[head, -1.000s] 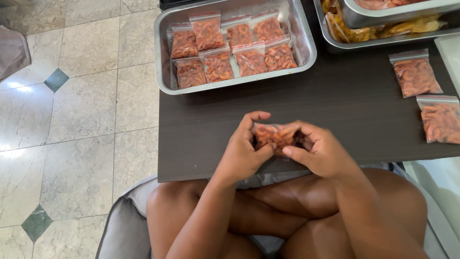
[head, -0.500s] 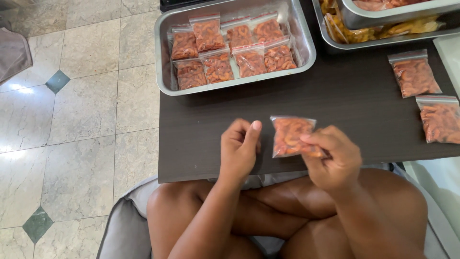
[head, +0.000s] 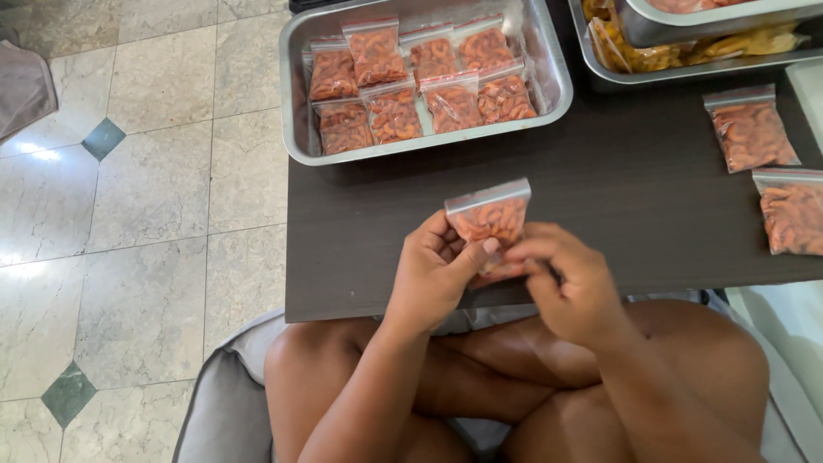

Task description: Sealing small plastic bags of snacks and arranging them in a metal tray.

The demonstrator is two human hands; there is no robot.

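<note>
Over the near edge of the dark surface [head: 600, 197], in the head view, both hands hold one small clear bag [head: 490, 219] upright; it is filled with reddish-orange snack pieces and has a pale strip along its top. The left hand [head: 433, 279] grips the bag's left side, thumb laid across the front, and the right hand [head: 570, 283] pinches its lower right part with curled fingers, so the bag's bottom is hidden behind them. The bag stands above the surface, between the person's bare knees and the trays farther back. Beyond it, a steel tray [head: 296, 94] rests at the far left corner of the surface and holds eight filled bags [head: 420, 81] of the same kind, lying in two rows and overlapping a little. To the right, a second steel tray [head: 604, 73], cut off by the top edge, holds yellowish fried pieces [head: 651, 53], and another metal container [head: 686, 21] sits on top of them. Two more filled bags lie flat on the surface at the far right, well apart from the hands: one [head: 752, 129] nearer the trays, the other [head: 793, 213] just below it, close to the right edge. Left of the surface lies a pale tiled floor [head: 129, 214] with small green diamond insets.
</note>
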